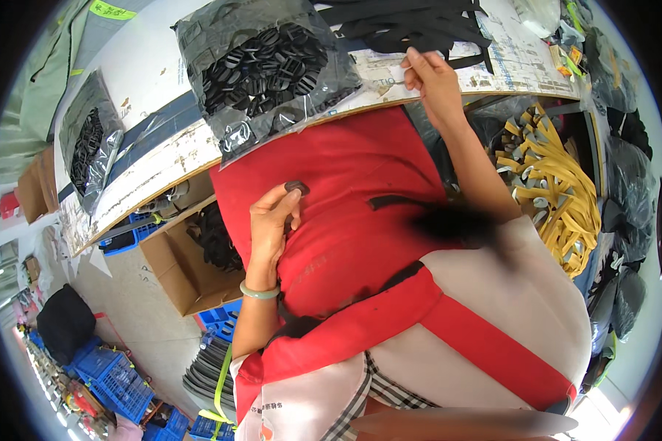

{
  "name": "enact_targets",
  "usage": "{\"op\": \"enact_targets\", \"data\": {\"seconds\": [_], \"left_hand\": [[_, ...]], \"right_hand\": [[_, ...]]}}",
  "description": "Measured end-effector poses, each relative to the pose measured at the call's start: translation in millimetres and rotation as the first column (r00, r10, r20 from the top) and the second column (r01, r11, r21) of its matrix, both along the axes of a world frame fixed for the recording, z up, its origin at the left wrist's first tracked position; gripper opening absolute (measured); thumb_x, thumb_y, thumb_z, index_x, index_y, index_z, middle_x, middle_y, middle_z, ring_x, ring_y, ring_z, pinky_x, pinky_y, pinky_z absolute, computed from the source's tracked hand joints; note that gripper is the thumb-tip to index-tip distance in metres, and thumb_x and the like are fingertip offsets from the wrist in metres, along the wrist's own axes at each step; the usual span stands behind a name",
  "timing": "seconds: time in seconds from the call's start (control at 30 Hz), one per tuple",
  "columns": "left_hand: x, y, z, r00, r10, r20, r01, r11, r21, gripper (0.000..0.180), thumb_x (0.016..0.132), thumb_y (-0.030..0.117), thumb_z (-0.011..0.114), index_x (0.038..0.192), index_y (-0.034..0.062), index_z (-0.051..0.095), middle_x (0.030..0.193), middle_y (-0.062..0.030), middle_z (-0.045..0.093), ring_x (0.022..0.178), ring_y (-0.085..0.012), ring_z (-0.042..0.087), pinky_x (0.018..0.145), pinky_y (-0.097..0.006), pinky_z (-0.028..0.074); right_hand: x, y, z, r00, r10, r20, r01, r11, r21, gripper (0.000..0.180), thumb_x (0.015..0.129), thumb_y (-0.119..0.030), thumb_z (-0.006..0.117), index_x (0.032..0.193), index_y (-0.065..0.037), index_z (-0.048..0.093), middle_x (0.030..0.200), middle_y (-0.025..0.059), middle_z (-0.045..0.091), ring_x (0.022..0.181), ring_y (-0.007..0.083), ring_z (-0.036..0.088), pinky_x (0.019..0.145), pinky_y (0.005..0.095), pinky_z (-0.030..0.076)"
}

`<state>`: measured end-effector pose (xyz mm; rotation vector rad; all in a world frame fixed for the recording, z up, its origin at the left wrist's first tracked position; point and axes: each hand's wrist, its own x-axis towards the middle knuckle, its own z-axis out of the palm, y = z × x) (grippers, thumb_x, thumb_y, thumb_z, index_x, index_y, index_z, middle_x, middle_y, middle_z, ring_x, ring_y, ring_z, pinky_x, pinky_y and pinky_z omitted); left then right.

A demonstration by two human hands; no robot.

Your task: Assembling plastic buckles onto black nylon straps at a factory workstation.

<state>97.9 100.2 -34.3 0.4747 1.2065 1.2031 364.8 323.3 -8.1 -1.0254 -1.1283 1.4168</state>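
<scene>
My left hand (268,224) is over the red apron (346,162), thumb and fingers pinched on a small black plastic buckle (296,188). Further right, my right hand (435,84) reaches over the front edge of the worktable, its fingers half curled and apart. Its fingertips are at the near edge of a pile of black webbing straps (404,22); whether they touch a strap I cannot tell. Between the hands, beyond the apron, lies an open clear plastic bag (235,136) full of black buckles (272,70).
A second bag of black parts (88,147) lies on the table's left. Below it stands an open cardboard box (173,264). Yellow straps (559,191) hang at the right under the tabletop. Blue crates (114,378) stand lower left. A blurred dark shape (452,224) is over my lap.
</scene>
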Motion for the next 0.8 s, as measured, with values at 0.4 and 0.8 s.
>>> {"op": "enact_targets", "data": {"seconds": [0.4, 0.8], "left_hand": [[12, 27, 33, 0.979, 0.165, -0.12, -0.142, 0.973, 0.183, 0.017, 0.092, 0.009, 0.061, 0.105, -0.0008, 0.066, 0.067, -0.0021, 0.061, 0.046, -0.0041, 0.045, 0.041, -0.018, 0.033], [6, 31, 27, 0.892, 0.309, -0.33, -0.202, 0.925, 0.32, 0.017, 0.088, 0.0, 0.063, 0.104, -0.002, 0.067, 0.078, -0.0015, 0.062, 0.058, -0.0038, 0.049, 0.049, -0.018, 0.038]], "right_hand": [[-87, -95, 86, 0.626, 0.766, 0.145, -0.692, 0.631, -0.351, 0.02, 0.095, -0.021, 0.056, 0.095, -0.002, 0.061, 0.066, 0.0034, 0.06, 0.052, 0.0083, 0.056, 0.048, 0.0197, 0.045], [-112, -98, 35, 0.721, 0.688, -0.076, -0.612, 0.582, -0.535, 0.022, 0.095, -0.024, 0.056, 0.09, -0.003, 0.059, 0.059, 0.0052, 0.058, 0.041, 0.0103, 0.053, 0.037, 0.0223, 0.042]]}}
